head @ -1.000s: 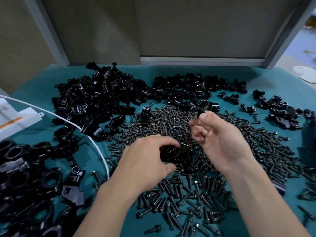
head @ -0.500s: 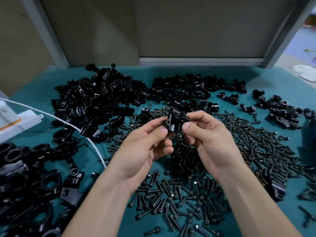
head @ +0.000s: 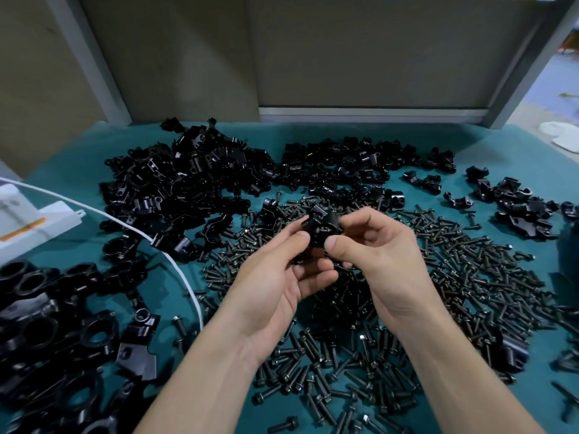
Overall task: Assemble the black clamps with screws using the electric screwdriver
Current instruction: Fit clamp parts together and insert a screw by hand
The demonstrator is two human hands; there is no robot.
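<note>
White plastic box (head: 28,220) sits at the left edge of the teal table (head: 72,170); a white cable (head: 175,267) curves from it toward the near edge. Big ring-shaped clamp bodies (head: 47,324) are heaped at the near-left corner. A pile of black clamp parts (head: 188,180) lies toward the far-left, and a 2nd pile (head: 344,164) along the far edge, middle.

Your left hand (head: 272,283) is raised over mid-table. Its thumb and forefinger pinch the left side of 1 black clamp (head: 322,228), the other fingers curled under it. The clamp is off the table, held between your 2 hands above the screws. Your right hand (head: 379,255) grips its right side, thumb in front and fingers curled round the back.

Loose black screws (head: 470,277) spread from the middle to the near-right. A small clamp cluster (head: 517,208) lies near the right edge.
</note>
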